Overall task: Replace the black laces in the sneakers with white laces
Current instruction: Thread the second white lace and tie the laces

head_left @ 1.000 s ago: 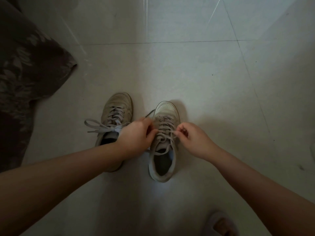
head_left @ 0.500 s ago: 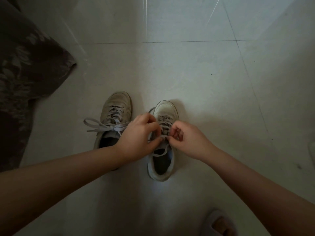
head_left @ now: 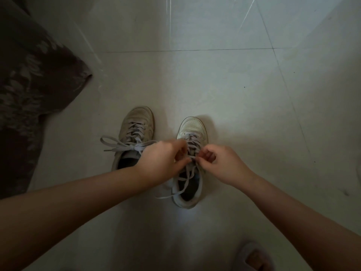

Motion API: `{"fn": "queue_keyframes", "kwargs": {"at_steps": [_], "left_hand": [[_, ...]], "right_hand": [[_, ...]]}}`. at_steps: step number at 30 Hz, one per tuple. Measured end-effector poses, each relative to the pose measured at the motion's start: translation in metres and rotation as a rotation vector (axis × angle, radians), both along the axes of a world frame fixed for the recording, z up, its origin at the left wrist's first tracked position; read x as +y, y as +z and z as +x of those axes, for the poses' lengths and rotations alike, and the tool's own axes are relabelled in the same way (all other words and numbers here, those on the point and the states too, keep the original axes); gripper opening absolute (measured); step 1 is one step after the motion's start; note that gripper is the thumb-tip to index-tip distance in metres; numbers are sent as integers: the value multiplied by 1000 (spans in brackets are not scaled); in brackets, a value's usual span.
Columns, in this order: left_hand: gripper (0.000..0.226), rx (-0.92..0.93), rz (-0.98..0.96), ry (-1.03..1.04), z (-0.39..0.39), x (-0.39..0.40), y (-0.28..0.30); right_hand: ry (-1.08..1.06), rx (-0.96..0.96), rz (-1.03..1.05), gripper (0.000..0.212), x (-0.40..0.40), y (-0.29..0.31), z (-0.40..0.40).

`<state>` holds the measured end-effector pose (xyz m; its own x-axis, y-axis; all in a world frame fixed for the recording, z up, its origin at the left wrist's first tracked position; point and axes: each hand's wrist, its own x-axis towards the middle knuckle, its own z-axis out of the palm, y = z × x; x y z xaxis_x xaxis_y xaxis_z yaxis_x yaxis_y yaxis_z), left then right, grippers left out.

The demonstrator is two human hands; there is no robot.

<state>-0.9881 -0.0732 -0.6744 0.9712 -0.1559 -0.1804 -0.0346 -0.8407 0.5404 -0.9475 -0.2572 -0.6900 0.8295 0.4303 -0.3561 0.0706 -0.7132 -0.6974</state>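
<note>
Bare forearms, sleeveless, grey slipper (head_left: 254, 257)

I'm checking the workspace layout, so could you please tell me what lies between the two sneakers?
In the head view, bare floor tile separates the left sneaker from the right sneaker at the toes; nearer, the left hand covers it.

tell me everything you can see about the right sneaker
The right sneaker is a pale low-top with a rounded, perforated toe cap and a light sole rim. It stands upright on the tiled floor, toe pointing away from the person, beside the left sneaker but apart from it. Its dark opening is empty. Light laces cross the upper, untied, with loose ends trailing over the opening and onto the floor. The left hand and right hand pinch the laces near the top eyelets.
</note>
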Motion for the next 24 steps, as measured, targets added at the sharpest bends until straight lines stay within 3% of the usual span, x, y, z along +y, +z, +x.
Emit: {"fn": "queue_keyframes", "kwargs": {"at_steps": [6,13,20,24], "left_hand": [[14,100,91,6,11,-17,1],[12,199,46,-12,18,-17,0],[11,247,-9,-66,14,3,-6],[10,254,8,-66,11,18,-5]], "right_hand": [[5,31,-113,13,10,5,4],[101,-1,-219,11,17,7,4],[108,53,-187,10,12,7,2],[58,92,-173,20,0,7,5]]}}
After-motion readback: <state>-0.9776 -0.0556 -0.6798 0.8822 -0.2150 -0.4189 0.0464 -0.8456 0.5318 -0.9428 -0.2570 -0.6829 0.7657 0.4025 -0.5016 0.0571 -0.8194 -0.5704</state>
